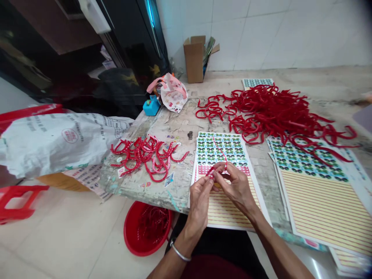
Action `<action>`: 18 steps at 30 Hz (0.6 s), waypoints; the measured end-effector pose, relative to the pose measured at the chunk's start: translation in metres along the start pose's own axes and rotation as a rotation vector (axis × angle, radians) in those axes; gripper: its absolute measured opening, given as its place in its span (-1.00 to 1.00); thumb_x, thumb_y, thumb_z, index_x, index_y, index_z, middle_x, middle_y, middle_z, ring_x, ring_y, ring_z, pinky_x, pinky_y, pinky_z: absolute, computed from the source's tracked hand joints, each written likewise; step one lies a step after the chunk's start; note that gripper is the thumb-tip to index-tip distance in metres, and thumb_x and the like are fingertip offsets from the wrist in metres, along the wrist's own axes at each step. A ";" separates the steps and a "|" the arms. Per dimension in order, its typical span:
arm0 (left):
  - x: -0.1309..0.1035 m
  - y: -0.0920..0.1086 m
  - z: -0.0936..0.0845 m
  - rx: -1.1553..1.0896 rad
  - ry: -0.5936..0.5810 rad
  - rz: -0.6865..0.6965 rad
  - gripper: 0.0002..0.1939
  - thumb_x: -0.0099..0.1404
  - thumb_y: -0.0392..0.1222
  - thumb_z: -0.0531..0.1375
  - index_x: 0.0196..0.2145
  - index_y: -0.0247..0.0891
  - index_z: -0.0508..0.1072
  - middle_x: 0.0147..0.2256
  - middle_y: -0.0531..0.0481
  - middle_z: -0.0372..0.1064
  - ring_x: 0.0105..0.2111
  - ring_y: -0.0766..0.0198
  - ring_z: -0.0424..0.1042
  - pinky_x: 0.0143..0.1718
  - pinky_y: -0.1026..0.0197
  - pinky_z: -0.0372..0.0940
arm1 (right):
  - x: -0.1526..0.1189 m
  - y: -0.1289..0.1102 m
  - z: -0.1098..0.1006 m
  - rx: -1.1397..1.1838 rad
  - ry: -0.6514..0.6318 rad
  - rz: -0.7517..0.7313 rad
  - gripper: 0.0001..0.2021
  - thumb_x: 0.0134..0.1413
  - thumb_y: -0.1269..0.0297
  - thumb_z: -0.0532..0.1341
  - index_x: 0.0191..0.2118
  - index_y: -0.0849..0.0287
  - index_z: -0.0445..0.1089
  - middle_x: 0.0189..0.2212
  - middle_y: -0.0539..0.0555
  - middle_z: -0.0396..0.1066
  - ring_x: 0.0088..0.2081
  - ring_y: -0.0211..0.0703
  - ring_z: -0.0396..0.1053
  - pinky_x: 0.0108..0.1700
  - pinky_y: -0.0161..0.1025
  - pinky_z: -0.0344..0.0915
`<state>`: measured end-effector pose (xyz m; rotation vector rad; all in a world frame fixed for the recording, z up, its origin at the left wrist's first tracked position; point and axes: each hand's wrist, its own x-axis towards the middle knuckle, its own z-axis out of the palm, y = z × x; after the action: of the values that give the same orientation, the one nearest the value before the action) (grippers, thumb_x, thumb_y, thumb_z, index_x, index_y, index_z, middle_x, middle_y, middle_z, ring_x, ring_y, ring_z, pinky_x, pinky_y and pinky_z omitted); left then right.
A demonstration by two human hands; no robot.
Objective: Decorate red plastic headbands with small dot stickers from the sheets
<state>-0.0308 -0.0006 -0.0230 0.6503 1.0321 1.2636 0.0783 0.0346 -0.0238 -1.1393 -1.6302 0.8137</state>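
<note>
Over a sticker sheet [232, 211] with rows of green-and-black eye shapes and yellow-and-red lines, my two hands meet. My left hand [200, 199] is closed, pinching a red fuzzy strip [209, 171] between thumb and fingers. Close against it, my right hand [237, 188] is closed too, with its fingertips on the same strip. A thin red curved length [221, 151] runs up from the right fingers across the eye rows; I cannot tell whether it is the same piece. To the left lies a pile of red strips [142, 155] dotted with small pale marks.
A large heap of plain red strips [273, 108] spreads at the back right, partly over more sticker sheets [325, 197]. Behind are a cardboard box [194, 62], a patterned bag [173, 95] and a blue box [151, 106]. A red basket [129, 232] stands below the table edge.
</note>
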 end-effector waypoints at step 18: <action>0.004 0.005 0.002 0.072 0.033 0.027 -0.80 0.21 -0.19 0.15 -0.50 -0.36 0.41 -0.57 0.05 0.32 -0.51 0.39 0.26 -0.40 0.34 0.15 | -0.002 -0.002 0.000 -0.079 0.024 -0.051 -0.94 0.10 0.42 0.13 -0.34 0.17 0.33 -0.26 0.10 0.36 -0.24 -0.21 0.37 -0.35 -0.31 0.42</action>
<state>-0.0317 0.0051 -0.0189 0.7019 1.1033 1.2689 0.0782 0.0319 -0.0228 -1.1532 -1.6769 0.7055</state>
